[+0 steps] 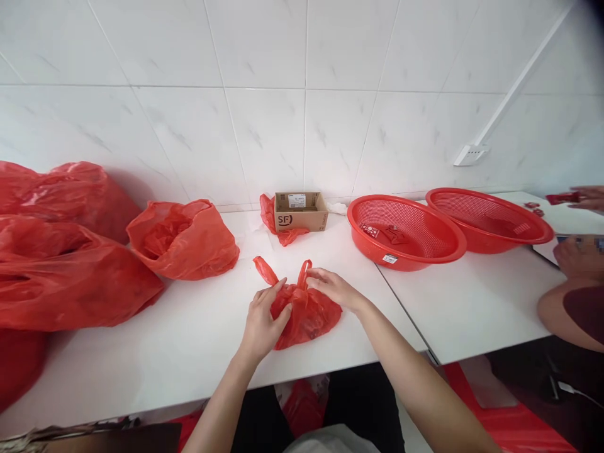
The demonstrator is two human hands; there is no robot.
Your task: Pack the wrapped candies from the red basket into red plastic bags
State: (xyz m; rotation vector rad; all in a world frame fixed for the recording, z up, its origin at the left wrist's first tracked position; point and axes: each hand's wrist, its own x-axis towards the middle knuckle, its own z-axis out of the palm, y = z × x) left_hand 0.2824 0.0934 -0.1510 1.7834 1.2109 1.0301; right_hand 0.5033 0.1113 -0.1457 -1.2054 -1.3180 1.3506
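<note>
A small red plastic bag with two handle loops rests on the white table in front of me, gathered at its top. Its contents show only dimly through the thin film. My left hand lies along the bag's left side, thumb apart from the fingers, touching the plastic. On the other side, my right hand reaches over the bag with its fingers stretched out, fingertips at the right handle loop. The left loop sticks up beyond my left fingertips.
Large filled red bags crowd the left, beside a smaller open red bag. A cardboard box stands by the wall. Two red baskets, a nearer one and a farther one, sit rightward. Another person's hand is at far right.
</note>
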